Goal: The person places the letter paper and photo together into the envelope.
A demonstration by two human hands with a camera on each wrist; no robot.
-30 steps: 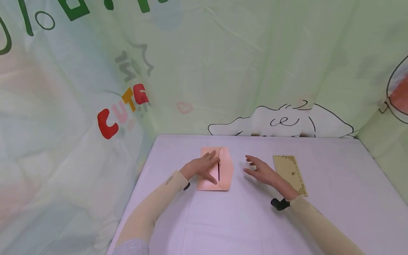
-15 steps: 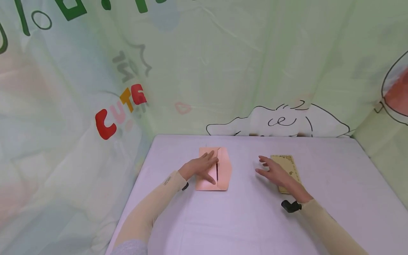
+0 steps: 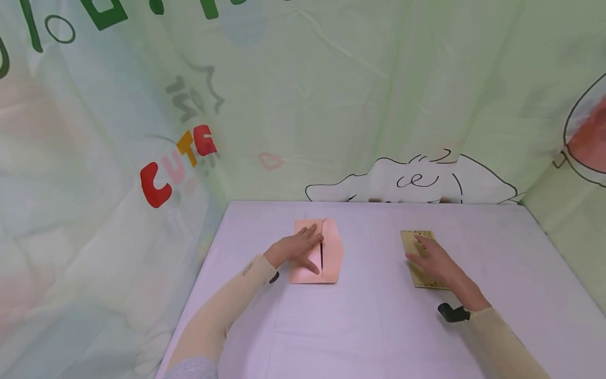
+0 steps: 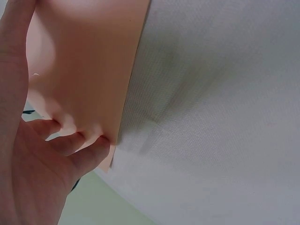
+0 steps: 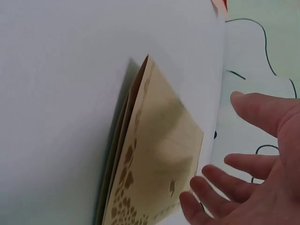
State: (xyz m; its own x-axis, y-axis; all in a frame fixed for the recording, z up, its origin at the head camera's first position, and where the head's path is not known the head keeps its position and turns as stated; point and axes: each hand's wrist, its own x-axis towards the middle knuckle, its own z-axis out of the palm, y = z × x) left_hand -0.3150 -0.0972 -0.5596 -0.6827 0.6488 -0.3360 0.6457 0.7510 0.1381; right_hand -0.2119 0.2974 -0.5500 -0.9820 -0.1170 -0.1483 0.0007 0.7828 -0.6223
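1. Pink envelope [image 3: 326, 252] lying flat on the pale purple table [image 3: 360, 337], near the far left part, flap folded open.
2. Left hand [image 3: 295, 250] resting on the envelope, fingers [image 4: 70, 143] straight and spread, pressing it down, not wrapped around it.
3. Yellow card [image 3: 421, 247] with a brown leafy pattern lying flat on the table, well apart from the envelope, out to the right.
4. Right hand [image 3: 433, 263] open over the card, fingers [image 5: 262, 112] relaxed and a bit spread. Seems to touch the card in the head view; hard to be sure from the wrist view. No grip on it.
5. Card looks folded, with two or three thin layers showing at its edge in the right wrist view.
6. Probably very light, thin and a little stiff, like thick paper. Easy to bend or crease if squeezed hard.
7. Likely smooth and flat against the table, so tricky to lift straight up.
8. Best hold, by guess: slide a fingertip under a long edge, then pinch softly with thumb on top, near the middle of that edge.
9. Same soft touch for the envelope: thin paper, easy to crumple.
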